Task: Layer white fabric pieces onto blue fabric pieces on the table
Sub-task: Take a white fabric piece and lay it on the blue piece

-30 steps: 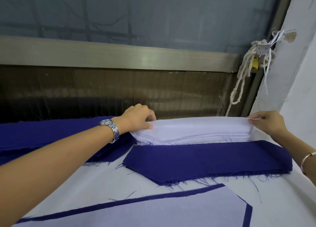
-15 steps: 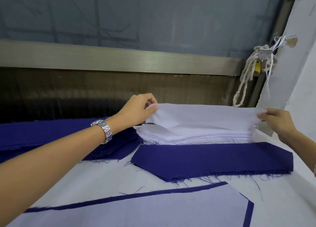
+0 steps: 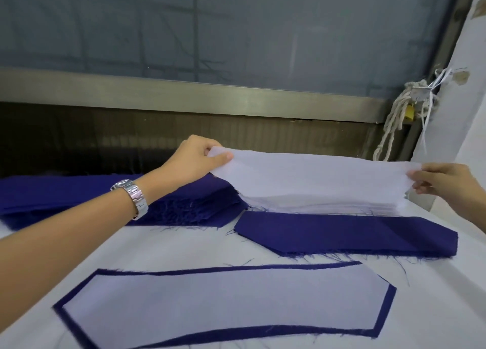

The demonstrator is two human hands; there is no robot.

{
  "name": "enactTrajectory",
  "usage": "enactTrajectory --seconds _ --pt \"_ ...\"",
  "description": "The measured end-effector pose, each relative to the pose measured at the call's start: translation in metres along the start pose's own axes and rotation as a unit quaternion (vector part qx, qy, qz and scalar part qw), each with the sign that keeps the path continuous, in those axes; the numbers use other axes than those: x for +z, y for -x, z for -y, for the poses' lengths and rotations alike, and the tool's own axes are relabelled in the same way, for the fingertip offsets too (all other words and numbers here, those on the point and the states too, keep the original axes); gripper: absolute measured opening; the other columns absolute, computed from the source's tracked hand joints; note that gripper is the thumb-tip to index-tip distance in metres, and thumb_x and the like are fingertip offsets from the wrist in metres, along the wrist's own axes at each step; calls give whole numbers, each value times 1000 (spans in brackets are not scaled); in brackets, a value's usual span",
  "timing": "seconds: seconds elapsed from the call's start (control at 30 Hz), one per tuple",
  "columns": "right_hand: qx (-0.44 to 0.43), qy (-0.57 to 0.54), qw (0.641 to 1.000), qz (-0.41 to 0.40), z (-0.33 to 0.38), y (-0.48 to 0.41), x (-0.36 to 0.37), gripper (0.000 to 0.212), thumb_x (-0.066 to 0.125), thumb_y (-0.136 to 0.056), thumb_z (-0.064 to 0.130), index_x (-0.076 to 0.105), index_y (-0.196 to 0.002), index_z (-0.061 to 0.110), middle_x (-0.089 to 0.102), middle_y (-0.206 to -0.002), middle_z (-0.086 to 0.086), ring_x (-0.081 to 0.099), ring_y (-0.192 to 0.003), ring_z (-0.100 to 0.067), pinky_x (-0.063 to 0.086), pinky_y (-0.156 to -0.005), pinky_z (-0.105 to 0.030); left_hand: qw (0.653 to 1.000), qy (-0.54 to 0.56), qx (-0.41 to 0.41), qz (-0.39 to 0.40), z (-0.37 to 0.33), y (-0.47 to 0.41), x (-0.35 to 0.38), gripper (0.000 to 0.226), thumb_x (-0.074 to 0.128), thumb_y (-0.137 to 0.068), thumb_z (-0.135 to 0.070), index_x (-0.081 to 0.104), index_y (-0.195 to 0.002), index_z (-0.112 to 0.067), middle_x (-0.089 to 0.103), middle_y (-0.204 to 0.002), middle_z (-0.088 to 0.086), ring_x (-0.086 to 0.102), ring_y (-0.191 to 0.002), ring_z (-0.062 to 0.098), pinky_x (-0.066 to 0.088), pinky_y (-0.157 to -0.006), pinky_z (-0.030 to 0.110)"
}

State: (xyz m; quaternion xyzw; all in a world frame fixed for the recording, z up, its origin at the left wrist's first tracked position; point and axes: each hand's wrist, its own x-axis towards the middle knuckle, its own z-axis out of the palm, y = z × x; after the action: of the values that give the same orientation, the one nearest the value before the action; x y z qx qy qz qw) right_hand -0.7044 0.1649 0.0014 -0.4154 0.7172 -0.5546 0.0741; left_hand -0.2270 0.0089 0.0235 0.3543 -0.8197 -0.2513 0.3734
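Since the desk (image 3: 184, 246) carries one layered pair (image 3: 223, 304) up front, the bare blue piece (image 3: 342, 233) beside the white stack (image 3: 315, 204) awaits the top white piece (image 3: 315, 172), pinched taut at both ends by the grips of left hand (image 3: 189, 159) and right hand (image 3: 441, 180).

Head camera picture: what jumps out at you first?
The left hand and right hand pinch a thin white fabric sheet by its ends above the white fabric stack. In front lies a bare dark blue fabric piece; nearest, a flat white panel covers a blue panel, leaving a blue border.
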Motion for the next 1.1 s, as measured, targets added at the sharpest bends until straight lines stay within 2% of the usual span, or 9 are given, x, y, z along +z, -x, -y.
enactTrajectory --seconds 0.1,0.23,0.37,0.47,0.57,0.67,0.9,0.97,1.1 --pt "34 16 998 48 5 13 0 11 76 -85 12 74 -91 4 68 -77 -17 65 -67 -26 55 -50 -15 999 5 -36 29 7 26 -20 25 65 -94 -36 76 -88 -14 75 -78 9 69 -70 8 54 -81 32" --pt "59 71 983 156 10 36 3 15 81 -76 26 80 -76 11 70 -66 -13 66 -57 -20 56 -51 -21 993 -7 -93 72 18 67 -48 24 63 -92 -43 76 -83 -24 71 -72 3 59 -54 1 44 -59 16" --pt "86 90 953 276 3 52 12 25 86 -72 30 77 -74 7 64 -62 -14 58 -51 -20 53 -51 -24 979 -17 -174 105 36 107 -73 28 65 -87 -48 77 -81 -24 68 -65 4 54 -51 6 41 -50 15" --pt "99 105 915 377 -12 57 21 39 91 -72 33 66 -71 2 60 -61 -18 53 -50 -24 49 -47 -26 962 -13 -229 145 48 134 -91 29 68 -76 -59 77 -78 -32 65 -61 2 47 -46 7 34 -45 14" --pt "103 142 878 445 -32 55 28 45 90 -73 36 63 -76 0 60 -64 -23 54 -50 -25 48 -48 -27 940 20 -272 204 59 155 -106 49 77 -63 -71 79 -86 -27 70 -74 6 36 -45 10 25 -42 18" --pt "87 182 868 454 -57 49 34 41 86 -79 38 60 -77 6 63 -72 -25 58 -53 -25 50 -53 -29 922 -36 -294 251 68 170 -110 65 75 -52 -79 79 -86 -24 60 -68 2 32 -48 10 20 -44 20" --pt "73 206 858 464 -87 51 43 39 83 -82 40 59 -82 8 69 -80 -27 62 -53 -28 52 -52 -32 915 -56 -309 252 83 180 -106 57 78 -56 -74 59 -59 -21 44 -59 0 32 -50 13 24 -44 16" --pt "74 207 856 469 -85 55 44 40 83 -81 41 60 -83 8 70 -82 -26 62 -53 -27 53 -52 -31 918 -54 -307 245 84 180 -102 60 79 -54 -73 52 -58 -19 39 -60 3 30 -54 16 22 -47 19" --pt "77 204 857 466 -77 63 46 41 86 -78 42 63 -84 9 70 -79 -25 62 -52 -26 53 -50 -31 917 -44 -314 241 84 181 -98 64 80 -51 -74 58 -66 -15 41 -65 9 31 -58 19 22 -48 21"
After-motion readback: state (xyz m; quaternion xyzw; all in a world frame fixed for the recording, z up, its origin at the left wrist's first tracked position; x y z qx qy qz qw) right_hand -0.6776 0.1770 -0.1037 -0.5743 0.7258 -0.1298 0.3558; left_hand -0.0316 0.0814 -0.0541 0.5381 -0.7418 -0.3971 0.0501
